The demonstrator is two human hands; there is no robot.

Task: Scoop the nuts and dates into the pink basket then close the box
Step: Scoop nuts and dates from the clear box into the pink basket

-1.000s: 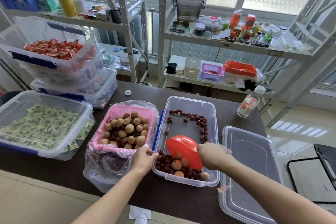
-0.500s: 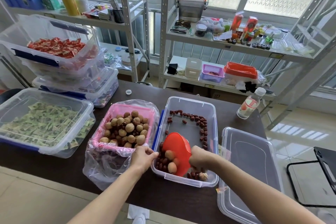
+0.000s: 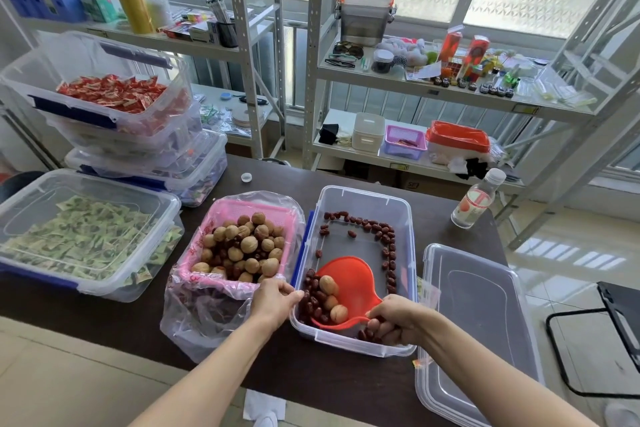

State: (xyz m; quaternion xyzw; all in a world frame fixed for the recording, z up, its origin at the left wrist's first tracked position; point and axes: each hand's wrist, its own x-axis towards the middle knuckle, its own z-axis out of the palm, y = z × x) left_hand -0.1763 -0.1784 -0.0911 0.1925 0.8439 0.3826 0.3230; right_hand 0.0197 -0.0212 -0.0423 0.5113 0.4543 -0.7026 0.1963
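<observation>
A pink basket (image 3: 221,218), lined with a clear plastic bag, holds walnuts and dates. Right of it stands a clear plastic box (image 3: 367,198) with dates (image 3: 377,230) along its walls and a heap of dates and walnuts (image 3: 327,300) at its near left corner. My right hand (image 3: 398,319) grips the handle of a red scoop (image 3: 349,279) lying inside the box, its mouth against the heap. My left hand (image 3: 273,298) pinches the near rim of the basket and its bag. The box's clear lid (image 3: 485,315) lies to the right.
A clear bin of green packets (image 3: 79,236) sits at the left, with stacked bins of red packets (image 3: 110,97) behind it. A water bottle (image 3: 476,199) stands at the back right and a bottle cap (image 3: 246,177) behind the basket. Metal shelves (image 3: 415,87) rise beyond the dark table (image 3: 311,378).
The scoop has swung from tilted upright over the heap down to lying low in the box, its mouth now pushed against the nuts and dates. My left hand stayed on the basket rim.
</observation>
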